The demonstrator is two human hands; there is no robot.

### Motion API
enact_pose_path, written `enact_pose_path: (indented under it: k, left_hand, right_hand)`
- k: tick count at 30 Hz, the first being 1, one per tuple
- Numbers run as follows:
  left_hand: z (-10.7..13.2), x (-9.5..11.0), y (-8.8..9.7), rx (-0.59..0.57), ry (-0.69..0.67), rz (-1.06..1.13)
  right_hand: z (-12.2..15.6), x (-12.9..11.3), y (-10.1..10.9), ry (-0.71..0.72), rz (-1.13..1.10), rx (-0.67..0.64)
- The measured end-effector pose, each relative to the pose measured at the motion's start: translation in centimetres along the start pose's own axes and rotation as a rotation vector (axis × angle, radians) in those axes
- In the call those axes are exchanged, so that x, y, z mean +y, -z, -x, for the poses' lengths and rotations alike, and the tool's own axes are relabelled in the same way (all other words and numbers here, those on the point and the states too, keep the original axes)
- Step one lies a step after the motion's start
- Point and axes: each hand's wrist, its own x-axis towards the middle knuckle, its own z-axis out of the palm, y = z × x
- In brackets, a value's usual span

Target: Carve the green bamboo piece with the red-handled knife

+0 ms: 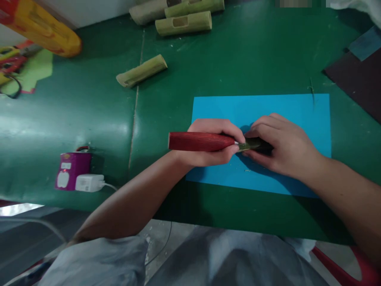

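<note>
My left hand point(208, 157) is closed round a carving tool point(201, 142) with a thick red wooden handle. Only a bit of bright metal shows at the handle's narrow end, so the blade's shape is hidden. My right hand point(284, 145) grips a green bamboo piece point(251, 144), much of it covered by the fingers. The tool's metal end meets the bamboo between my two hands, where my left fingertips also touch it. Beneath both hands lies a blue sheet of paper point(312, 131), with small shavings on it.
A short bamboo tube point(143, 71) lies farther back on the green table point(98, 75), with notched bamboo tubes point(196, 24) behind it. At left are a purple box point(79, 169), a white plug point(89, 182), scissors point(13, 69) and a yellow container point(47, 31). A dark sheet point(361, 77) is at right.
</note>
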Motion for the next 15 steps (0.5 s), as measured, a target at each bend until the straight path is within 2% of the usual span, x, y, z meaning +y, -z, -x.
enact_pose_path:
  k: [5, 12, 15]
  left_hand:
    - [-0.2, 0.16, -0.14, 0.0, 0.013, -0.051]
    - [-0.1, -0.14, -0.78, 0.125, -0.036, -0.074]
    - [-0.03, -0.25, -0.78, 0.132, -0.061, -0.055]
  right_hand:
    - [-0.12, 0.0, 0.07, -0.01, -0.014, -0.01]
    - [-0.23, 0.02, 0.13, -0.014, -0.023, -0.031]
    - [-0.23, -0.02, 0.16, -0.02, -0.021, -0.031]
